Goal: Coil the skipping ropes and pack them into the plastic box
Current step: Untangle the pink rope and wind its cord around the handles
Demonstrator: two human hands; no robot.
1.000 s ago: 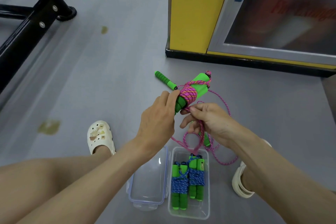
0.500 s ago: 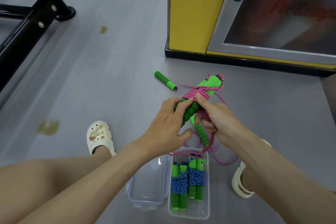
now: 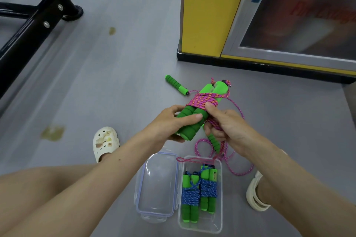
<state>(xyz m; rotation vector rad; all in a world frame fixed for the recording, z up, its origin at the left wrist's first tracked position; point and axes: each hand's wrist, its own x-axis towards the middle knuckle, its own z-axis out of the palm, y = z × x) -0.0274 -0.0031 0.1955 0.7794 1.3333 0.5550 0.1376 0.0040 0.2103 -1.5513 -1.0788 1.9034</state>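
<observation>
The plastic box (image 3: 200,227) and its lid (image 3: 157,184) are showing as clear, glossy plastic, catching pale glints. The handles (image 3: 189,125) are looking like matt green foam, ribbed in soft rings (their upper ends are shining smoother, like hard plastic). The pink cord (image 3: 202,100) wound round them is reading as braided fibre, rough and dull; the blue cords (image 3: 209,187) are looking alike. The grey floor (image 3: 119,82) is lying smooth with a faint sheen, perhaps vinyl. The black frame (image 3: 38,19) is gleaming like painted metal.
</observation>
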